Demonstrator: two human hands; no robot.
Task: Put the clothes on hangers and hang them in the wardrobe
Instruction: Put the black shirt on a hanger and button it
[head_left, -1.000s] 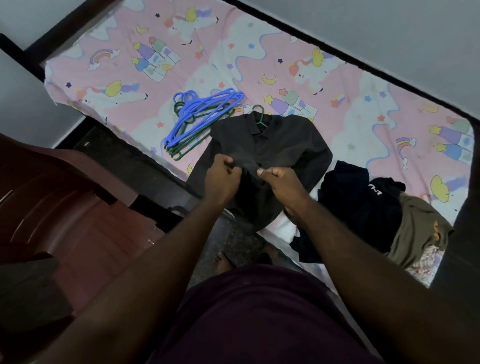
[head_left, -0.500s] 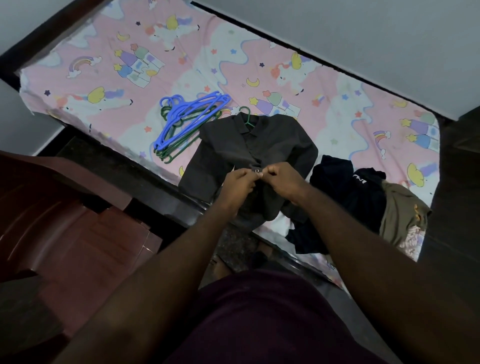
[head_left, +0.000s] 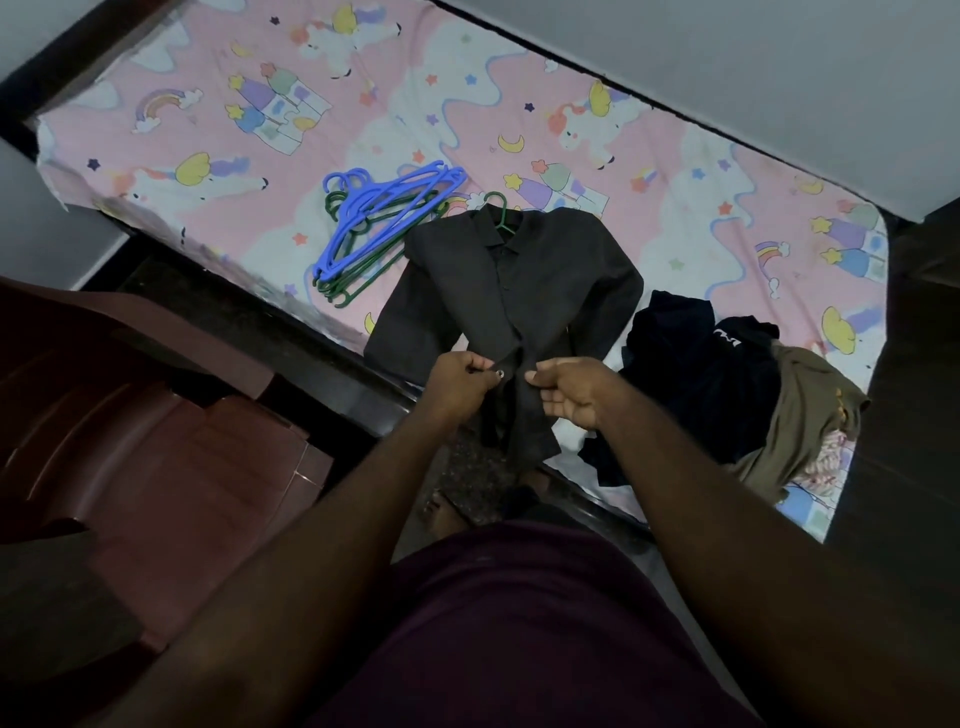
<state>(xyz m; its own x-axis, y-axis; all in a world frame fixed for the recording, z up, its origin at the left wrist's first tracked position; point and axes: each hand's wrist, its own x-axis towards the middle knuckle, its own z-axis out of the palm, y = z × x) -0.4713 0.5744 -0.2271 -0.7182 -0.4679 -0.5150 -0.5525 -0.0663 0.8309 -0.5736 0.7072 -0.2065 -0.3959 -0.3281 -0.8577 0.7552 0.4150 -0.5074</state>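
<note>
Dark shirt on a pink cartoon bedsheet

The shirt (head_left: 511, 291) is charcoal grey, on a green hanger (head_left: 500, 208); spare hangers (head_left: 379, 218) are blue and green. The bedsheet (head_left: 218, 171) shows rainbows, stars, moons. At right, clothes (head_left: 727, 395) are navy and olive.

view: one head camera, ours alone | faces: forward and steeply down over our torso | near: both forearms fill the lower frame | far: bed (head_left: 218, 171) edge across the top, wall beyond | wide-angle bend at the borders

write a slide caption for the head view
Both hands fasten a dark shirt on a green hanger on the bed.
</note>
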